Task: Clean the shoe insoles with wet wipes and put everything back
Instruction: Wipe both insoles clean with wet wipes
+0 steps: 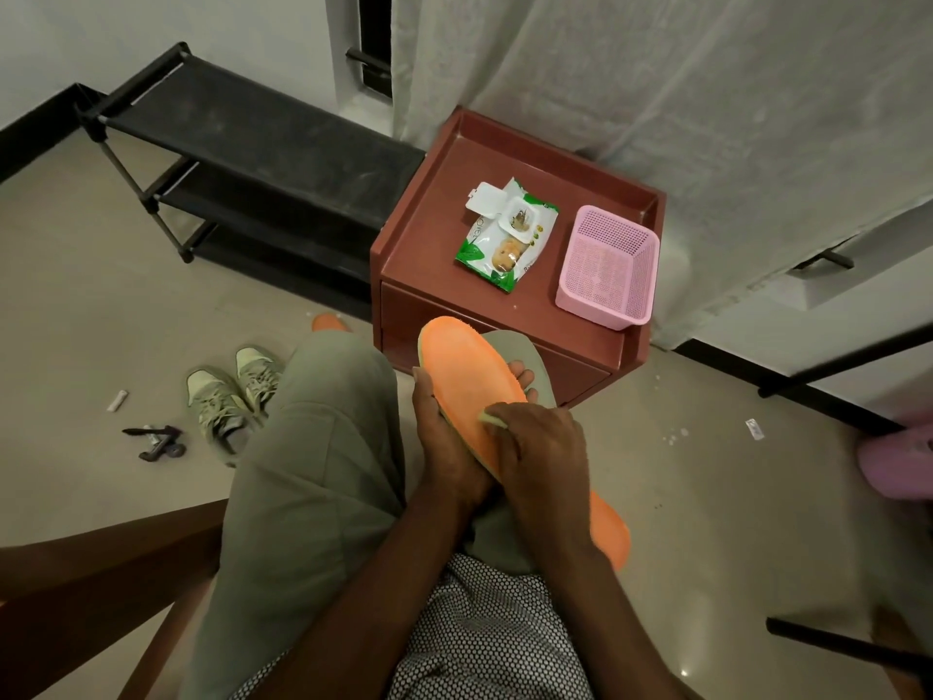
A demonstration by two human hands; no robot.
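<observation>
Where curtains hang, brown nightstand (429, 275) beside black rack (262, 144).

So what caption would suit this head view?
Left hand holds an orange insole while right hand rubs it with a wipe.

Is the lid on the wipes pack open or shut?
Open. The white flip lid is swung back off the wet wipes pack, which lies flat on the brown cabinet.

Brown bedside table (419, 255) with wet wipes pack (505, 237) beside pink basket (608, 267); sneakers (235, 396) on floor (126, 315).
</observation>
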